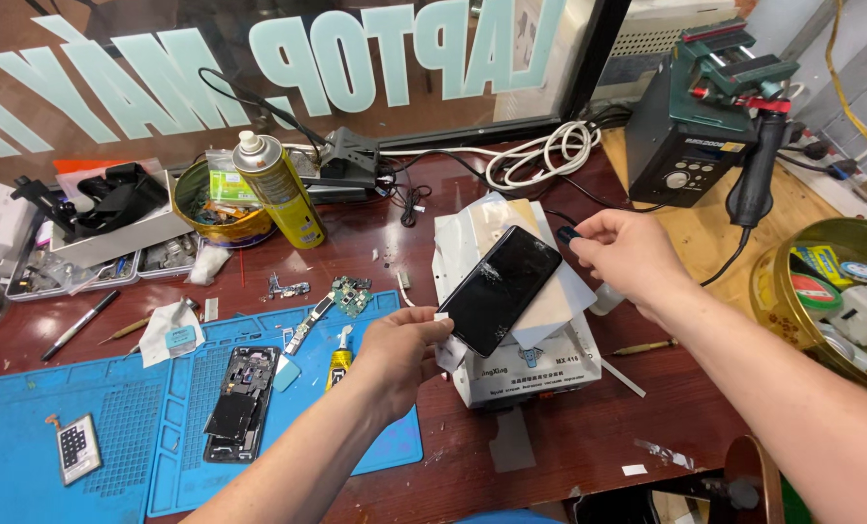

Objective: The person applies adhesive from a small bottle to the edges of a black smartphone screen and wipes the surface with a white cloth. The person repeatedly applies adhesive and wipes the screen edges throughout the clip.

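My left hand [401,351] grips the near end of a black phone screen panel [500,289] with a cracked glass face, held tilted over a white box-shaped heating machine [526,364]. My right hand [626,254] hovers just right of the panel's far end and pinches a small dark piece [568,234] between thumb and finger. The panel lies over a pale sheet on the machine's top.
A blue work mat [94,427] holds an opened phone body [236,403], a small glue tube [339,361] and circuit boards [352,294]. A yellow spray can [280,189], parts trays, a hot-air station [691,126] and a round tin of tapes [832,291] stand around.
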